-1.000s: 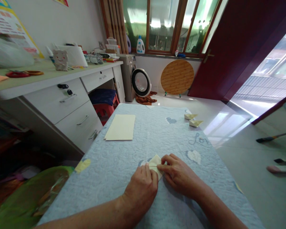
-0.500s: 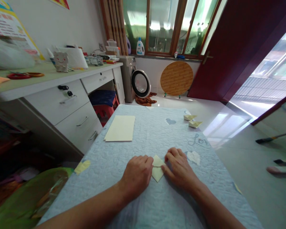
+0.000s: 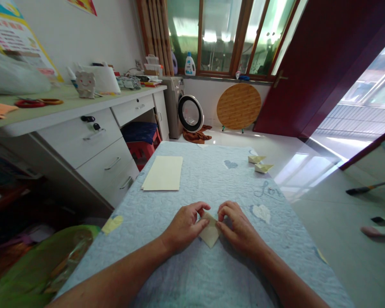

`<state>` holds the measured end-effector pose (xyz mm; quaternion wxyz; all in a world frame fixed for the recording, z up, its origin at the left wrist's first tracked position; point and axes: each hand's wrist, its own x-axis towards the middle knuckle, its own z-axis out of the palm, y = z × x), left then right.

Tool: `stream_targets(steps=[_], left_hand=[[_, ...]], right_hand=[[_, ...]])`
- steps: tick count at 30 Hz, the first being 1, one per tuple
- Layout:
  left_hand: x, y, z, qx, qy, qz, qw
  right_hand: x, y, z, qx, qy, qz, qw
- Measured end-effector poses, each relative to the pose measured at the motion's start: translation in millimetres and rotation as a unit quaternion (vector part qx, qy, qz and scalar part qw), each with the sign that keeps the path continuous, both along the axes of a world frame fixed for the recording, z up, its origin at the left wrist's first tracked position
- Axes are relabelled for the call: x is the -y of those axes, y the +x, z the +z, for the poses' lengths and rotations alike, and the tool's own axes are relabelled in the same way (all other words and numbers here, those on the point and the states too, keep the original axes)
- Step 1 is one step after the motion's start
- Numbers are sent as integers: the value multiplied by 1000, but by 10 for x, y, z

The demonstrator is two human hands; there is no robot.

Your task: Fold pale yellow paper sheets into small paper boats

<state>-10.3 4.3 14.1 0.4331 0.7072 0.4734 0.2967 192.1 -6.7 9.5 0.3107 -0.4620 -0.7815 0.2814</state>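
A small folded piece of pale yellow paper (image 3: 211, 236), diamond-shaped, is between my two hands above the near part of the cloth-covered table (image 3: 199, 269). My left hand (image 3: 188, 224) pinches its left edge, thumb on the near face and fingers curled behind. On the other side my right hand (image 3: 237, 224) grips the right edge with thumb and curled fingers. The paper seems tilted up, its point toward me. Farther off lie a stack of pale yellow sheets (image 3: 163, 173) at the left and two folded paper boats (image 3: 256, 158) (image 3: 263, 168) at the right corner.
A white desk (image 3: 99, 107) with drawers runs along the left, with scissors (image 3: 30, 103) on top. Below it stands a green bin (image 3: 41, 265). Beyond the table are a red stool (image 3: 144, 147), a washing machine (image 3: 173, 107) with its door open and a round wooden tabletop (image 3: 239, 106).
The folded paper has been lifted and tilted, and its crosswise edge no longer shows. My left hand has turned, its thumb now showing on the paper. The view has shifted slightly.
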Motion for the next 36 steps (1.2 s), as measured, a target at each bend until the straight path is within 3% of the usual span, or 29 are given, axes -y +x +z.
stream_targets(steps=[4, 7, 9, 12, 15, 18, 20, 23, 27, 30, 36], left_hand=[[-31, 3, -5, 123, -89, 23, 988], [-53, 12, -6, 212, -131, 30, 968], [-59, 22, -9, 262, -148, 17, 954], [-48, 39, -23, 278, -161, -6, 947], [-20, 42, -32, 206, -121, -1, 971], [6, 24, -22, 94, 56, 27, 994], [20, 12, -12, 18, 183, 34, 982], [39, 7, -9, -68, 273, 17, 960], [51, 13, -12, -178, 289, -53, 939], [51, 9, -5, -246, 266, -97, 927], [49, -2, -4, -254, 214, -88, 939]], right_hand=[[-18, -12, -58, -103, -59, -64, 991], [-32, -46, -77, -147, -110, -57, 981], [-41, -69, -69, -155, -108, -37, 981], [-44, -89, -43, -152, -54, -19, 987], [-35, -84, -26, -127, 22, -17, 992], [-19, -67, -34, -43, 131, -35, 990], [-10, -62, -47, 39, 188, -57, 980], [3, -81, -71, 149, 210, -67, 964], [19, -124, -100, 214, 184, -39, 958], [22, -107, -91, 184, 116, -10, 976], [-26, 87, -9, 128, 30, 34, 991]])
